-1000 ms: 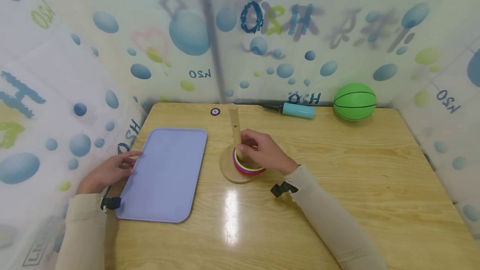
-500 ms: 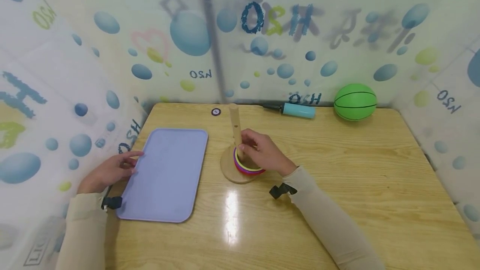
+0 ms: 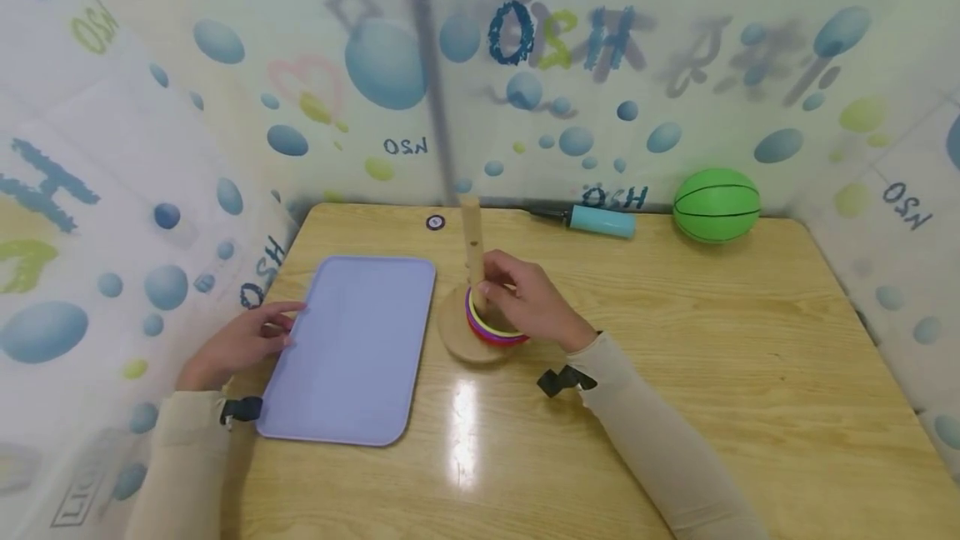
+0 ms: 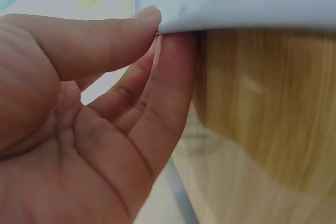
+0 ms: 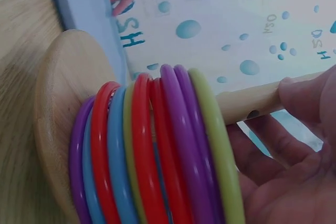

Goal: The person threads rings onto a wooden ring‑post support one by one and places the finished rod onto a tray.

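My left hand (image 3: 240, 344) pinches the left edge of a pale blue tray (image 3: 360, 357) between thumb and finger; the left wrist view has the thumb on top of the tray's rim (image 4: 252, 9) and a finger underneath. Right of the tray stands a wooden ring-toss stand with a round base (image 3: 456, 338) and an upright post (image 3: 472, 232). Around the post lies a stack of plastic rings (image 3: 495, 333). In the right wrist view, several purple, blue, red and yellow-green rings (image 5: 144, 161) show. My right hand (image 3: 536, 302) holds the post above the rings.
At the table's back edge lie a small dark round disc (image 3: 435, 222) and a blue hand pump (image 3: 602, 222) with a black nozzle. A green ball (image 3: 717, 207) sits at the back right. A bubble-patterned curtain (image 3: 510, 140) encloses the back and sides of the wooden table (image 3: 712, 340).
The tray has slid right, toward the stand's base, with my left hand moving along on its edge. My right hand stays at the post. The head view has shifted slightly.
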The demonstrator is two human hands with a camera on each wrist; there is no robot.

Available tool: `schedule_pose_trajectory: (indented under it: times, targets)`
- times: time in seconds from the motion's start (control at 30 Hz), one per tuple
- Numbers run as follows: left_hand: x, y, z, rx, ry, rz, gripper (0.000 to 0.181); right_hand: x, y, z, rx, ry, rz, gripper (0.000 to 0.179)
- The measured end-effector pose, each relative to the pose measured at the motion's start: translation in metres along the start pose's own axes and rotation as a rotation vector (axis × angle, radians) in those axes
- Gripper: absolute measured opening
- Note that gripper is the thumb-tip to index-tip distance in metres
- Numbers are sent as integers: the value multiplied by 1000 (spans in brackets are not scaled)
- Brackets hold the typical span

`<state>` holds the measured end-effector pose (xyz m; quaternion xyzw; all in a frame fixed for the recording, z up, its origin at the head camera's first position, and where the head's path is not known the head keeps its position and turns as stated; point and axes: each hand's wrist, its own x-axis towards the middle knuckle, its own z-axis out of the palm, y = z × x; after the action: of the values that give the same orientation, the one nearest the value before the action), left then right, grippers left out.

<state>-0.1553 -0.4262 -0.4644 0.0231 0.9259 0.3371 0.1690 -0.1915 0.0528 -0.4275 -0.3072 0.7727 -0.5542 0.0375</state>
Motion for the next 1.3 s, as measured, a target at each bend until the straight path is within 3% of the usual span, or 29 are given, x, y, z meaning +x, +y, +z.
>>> schedule_pose_trajectory:
  times: [0.37,0.57,0.8,1.07,1.3]
  targets:
    - [13,31,28,-8,-30,53,55,11,-24,6,28,30,-70,23]
    - [16,49,43,24,1,99,53,22,-30,19,58,27,-113,25]
    - [17,71,60,63,22,98,52,36,-27,38,86,7,-124,24]
    - [17,79,71,29,36,89,53,48,-12,64,56,13,-110,25]
    - [14,84,79,3,63,136,53,48,-5,78,35,39,-74,27]
